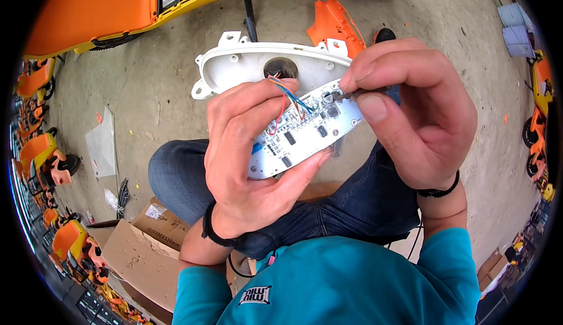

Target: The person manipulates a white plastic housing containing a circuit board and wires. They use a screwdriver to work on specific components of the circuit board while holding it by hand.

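Observation:
My left hand (249,155) is closed around a long white circuit board (305,133), gripping it by its edges and holding it tilted over my lap. Black chips and small parts dot the board. From its upper side a bundle of thin coloured wires (291,94) runs toward a white plastic housing (220,73) just beyond. Between thumb and forefinger, my right hand (422,108) pinches a thin dark tool (347,95), its tip at the components near the board's right end. The tool's exact kind is hidden by my fingers.
An orange and yellow scooter body (97,8) lies across the far left. An orange plastic panel (334,26) rests on the concrete floor beyond the housing. By my left leg stands an open cardboard box (141,252). More orange scooters (38,152) line the left side.

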A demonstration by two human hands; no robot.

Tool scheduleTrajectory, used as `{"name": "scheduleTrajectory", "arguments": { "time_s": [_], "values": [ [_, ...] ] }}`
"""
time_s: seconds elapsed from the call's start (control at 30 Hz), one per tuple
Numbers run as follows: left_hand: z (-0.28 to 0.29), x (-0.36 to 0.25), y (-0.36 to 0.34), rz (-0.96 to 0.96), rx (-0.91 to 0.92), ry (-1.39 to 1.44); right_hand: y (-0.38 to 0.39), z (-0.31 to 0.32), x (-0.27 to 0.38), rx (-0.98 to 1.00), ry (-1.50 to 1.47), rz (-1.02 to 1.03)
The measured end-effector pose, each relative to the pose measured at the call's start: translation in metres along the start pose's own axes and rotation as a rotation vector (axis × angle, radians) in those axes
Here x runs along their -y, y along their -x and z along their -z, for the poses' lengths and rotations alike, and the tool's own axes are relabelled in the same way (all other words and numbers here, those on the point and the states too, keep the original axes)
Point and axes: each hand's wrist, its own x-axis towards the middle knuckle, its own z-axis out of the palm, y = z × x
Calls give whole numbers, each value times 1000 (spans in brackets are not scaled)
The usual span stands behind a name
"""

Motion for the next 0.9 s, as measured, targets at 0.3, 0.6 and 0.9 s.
{"name": "scheduleTrajectory", "arguments": {
  "time_s": [0.3,0.6,0.9],
  "values": [
    [0,0,0,-3,2,2,1,0,-1,-40,-41,-1],
    [1,-2,-1,0,-2,-10,2,1,0,-12,-7,16],
    [0,-1,1,5,-6,6,1,-1,0,2,39,49]
  ]
}}
